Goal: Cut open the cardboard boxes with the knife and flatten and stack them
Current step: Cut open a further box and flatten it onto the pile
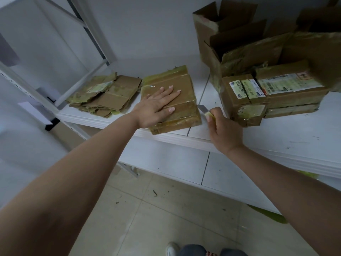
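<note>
A small taped cardboard box (pixel 181 115) lies near the front edge of the white shelf (pixel 276 137). My left hand (pixel 156 107) presses flat on its top, fingers spread. My right hand (pixel 224 131) grips a utility knife (pixel 204 110) with a yellow handle; the blade tip points at the box's right side. Left of the box lies a pile of flattened cardboard (pixel 105 96).
Sealed boxes with shipping labels (pixel 271 95) sit right of my knife hand, with opened boxes (pixel 230 34) stacked behind them against the wall. A metal shelf frame (pixel 88 30) rises at the left. A lower shelf and tiled floor with scraps lie below.
</note>
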`<state>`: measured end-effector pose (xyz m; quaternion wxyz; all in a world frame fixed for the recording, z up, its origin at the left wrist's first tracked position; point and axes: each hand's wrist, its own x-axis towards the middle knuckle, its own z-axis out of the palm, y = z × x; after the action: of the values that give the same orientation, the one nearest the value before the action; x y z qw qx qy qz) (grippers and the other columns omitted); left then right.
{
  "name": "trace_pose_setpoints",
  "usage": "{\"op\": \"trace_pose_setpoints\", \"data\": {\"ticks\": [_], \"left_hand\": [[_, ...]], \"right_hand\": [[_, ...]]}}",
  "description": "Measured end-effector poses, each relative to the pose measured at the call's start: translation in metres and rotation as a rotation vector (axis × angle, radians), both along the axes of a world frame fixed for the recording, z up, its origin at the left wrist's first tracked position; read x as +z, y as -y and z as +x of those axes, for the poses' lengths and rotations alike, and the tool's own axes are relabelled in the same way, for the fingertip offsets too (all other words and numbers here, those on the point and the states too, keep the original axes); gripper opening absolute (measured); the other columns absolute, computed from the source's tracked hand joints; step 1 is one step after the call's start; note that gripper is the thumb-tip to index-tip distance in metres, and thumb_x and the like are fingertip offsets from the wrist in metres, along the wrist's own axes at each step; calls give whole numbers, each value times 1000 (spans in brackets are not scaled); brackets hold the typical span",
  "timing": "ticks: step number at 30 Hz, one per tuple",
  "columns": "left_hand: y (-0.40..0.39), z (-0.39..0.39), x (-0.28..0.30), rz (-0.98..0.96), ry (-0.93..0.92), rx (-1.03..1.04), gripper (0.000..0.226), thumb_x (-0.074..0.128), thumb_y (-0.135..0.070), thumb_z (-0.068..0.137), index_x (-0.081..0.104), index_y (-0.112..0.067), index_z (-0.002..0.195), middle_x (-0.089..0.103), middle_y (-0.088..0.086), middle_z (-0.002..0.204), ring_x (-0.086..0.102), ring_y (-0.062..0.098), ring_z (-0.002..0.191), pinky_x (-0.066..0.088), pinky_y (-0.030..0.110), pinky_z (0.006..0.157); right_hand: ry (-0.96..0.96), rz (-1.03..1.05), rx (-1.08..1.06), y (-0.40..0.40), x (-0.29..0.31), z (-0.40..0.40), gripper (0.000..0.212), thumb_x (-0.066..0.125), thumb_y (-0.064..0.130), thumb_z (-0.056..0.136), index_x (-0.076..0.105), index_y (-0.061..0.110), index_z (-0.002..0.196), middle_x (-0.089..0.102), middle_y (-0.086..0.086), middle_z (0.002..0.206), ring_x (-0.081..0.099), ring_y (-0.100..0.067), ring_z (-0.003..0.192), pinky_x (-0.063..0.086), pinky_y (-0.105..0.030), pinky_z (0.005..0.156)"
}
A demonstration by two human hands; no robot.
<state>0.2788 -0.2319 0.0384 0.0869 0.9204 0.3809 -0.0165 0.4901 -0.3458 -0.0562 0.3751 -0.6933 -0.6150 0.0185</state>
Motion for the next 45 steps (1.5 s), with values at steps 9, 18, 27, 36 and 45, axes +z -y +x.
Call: {"op": "trace_pose_setpoints", "data": {"ticks": [9,18,27,36,45], "left_hand": [[0,1,0,6,-3,-13,62,21,-57,93,7,-41,152,1,-9,162,-4,15,149,0,46,117],[-2,1,1,-24,-3,-20,59,26,-53,97,7,-42,152,0,-9,162,-6,15,149,-2,48,116],[-1,1,4,-48,-10,-16,59,29,-52,98,8,-41,152,-1,-9,162,-7,16,149,-2,51,118],[-3,4,13,-134,-63,18,67,45,-41,99,4,-43,151,-5,-7,162,-11,18,148,-4,53,118],[-6,-24,16,-58,105,31,73,62,-43,90,26,-26,152,14,3,161,4,19,149,5,32,120]], "right_hand": [[153,-91,-2,0,0,2,19,39,21,99,51,8,107,31,10,50,36,-19,46,16,-20,45],[275,-202,66,3,-1,9,16,36,21,100,44,12,112,35,7,55,41,-23,51,18,-24,44],[342,-253,88,2,-3,10,14,40,15,96,40,16,110,43,4,56,45,-23,49,21,-24,43],[411,-261,33,13,0,8,17,41,13,95,41,16,111,54,-1,67,45,-27,55,19,-24,45],[230,87,-28,18,-9,5,31,46,38,91,67,15,95,65,-3,65,61,-29,59,39,-26,50]]}}
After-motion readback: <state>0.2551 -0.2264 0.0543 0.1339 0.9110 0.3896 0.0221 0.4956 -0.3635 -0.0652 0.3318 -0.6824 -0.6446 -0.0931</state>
